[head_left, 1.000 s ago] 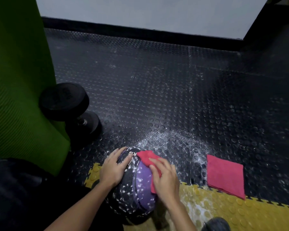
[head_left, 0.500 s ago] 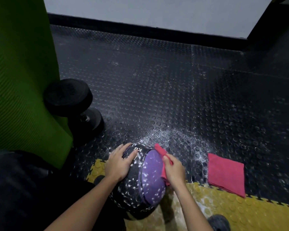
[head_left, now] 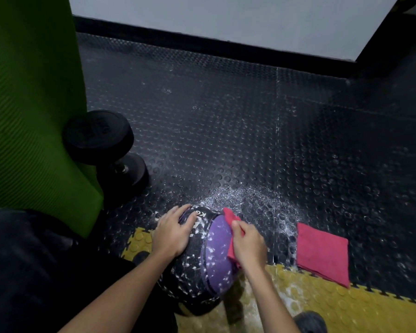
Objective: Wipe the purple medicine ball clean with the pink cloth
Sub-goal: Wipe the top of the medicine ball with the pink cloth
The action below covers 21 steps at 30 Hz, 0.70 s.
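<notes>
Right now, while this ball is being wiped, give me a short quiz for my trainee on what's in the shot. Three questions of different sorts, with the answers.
1. True or false: the left hand rests on the medicine ball.
2. Which holds the pink cloth against the ball? A) left hand B) right hand C) neither
3. Fill in: the dumbbell lies beside a ___ mat.

Key: 1 true; 2 B; 3 green.
</notes>
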### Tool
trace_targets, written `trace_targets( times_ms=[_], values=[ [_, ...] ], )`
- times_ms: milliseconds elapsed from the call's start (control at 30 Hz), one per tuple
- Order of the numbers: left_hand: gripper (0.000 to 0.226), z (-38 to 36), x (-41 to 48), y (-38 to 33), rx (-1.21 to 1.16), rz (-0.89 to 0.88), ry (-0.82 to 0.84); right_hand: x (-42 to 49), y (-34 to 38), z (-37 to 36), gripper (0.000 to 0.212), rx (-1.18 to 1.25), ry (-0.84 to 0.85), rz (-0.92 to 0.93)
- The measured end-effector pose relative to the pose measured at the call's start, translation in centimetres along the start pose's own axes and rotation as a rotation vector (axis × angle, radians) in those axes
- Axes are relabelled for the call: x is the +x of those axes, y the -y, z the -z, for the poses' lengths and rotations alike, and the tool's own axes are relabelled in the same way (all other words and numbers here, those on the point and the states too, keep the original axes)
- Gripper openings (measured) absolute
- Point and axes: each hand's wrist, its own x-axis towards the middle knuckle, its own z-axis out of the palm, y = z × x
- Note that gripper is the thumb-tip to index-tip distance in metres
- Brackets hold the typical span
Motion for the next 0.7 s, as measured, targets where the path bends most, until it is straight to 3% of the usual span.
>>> trace_targets(
  times_ms=[67, 133, 300, 367, 500, 633, 700],
  values=[
    [0.048, 0.1, 0.4, 0.1, -0.005, 0.002, -0.004, -2.1, 1.0, -0.6, 0.034, -0.05, -0.074, 0.215],
    [0.047, 0.1, 0.6, 0.3, -0.011, -0.008, -0.002, -2.7, 0.9, -1.2, 0.035, -0.033, -0.101, 0.315],
    [0.046, 0.2, 0.3, 0.4, -0.024, 0.0, 0.006, 1.9, -1.3, -0.2, 0.029, 0.177, 0.047, -0.077],
    [0.046, 0.1, 0.1, 0.3, -0.01, -0.005, 0.004, 1.6, -1.4, -0.3, 0.025, 0.196, 0.038, -0.045],
    [0.05, 0.2, 0.4, 0.7, -0.044, -0.01, 0.003, -1.8, -0.9, -1.1, 0.024, 0.222, -0.032, 0.268],
    [0.047, 0.1, 0.4, 0.9, -0.046, -0.024, 0.001, -0.3, -1.9, -1.1, 0.026, 0.396, 0.103, 0.106],
    [0.046, 0.0, 0.3, 0.5, -0.017, -0.019, -0.002, 0.1, -1.8, -1.1, 0.027, 0.418, 0.125, 0.115]
  ],
)
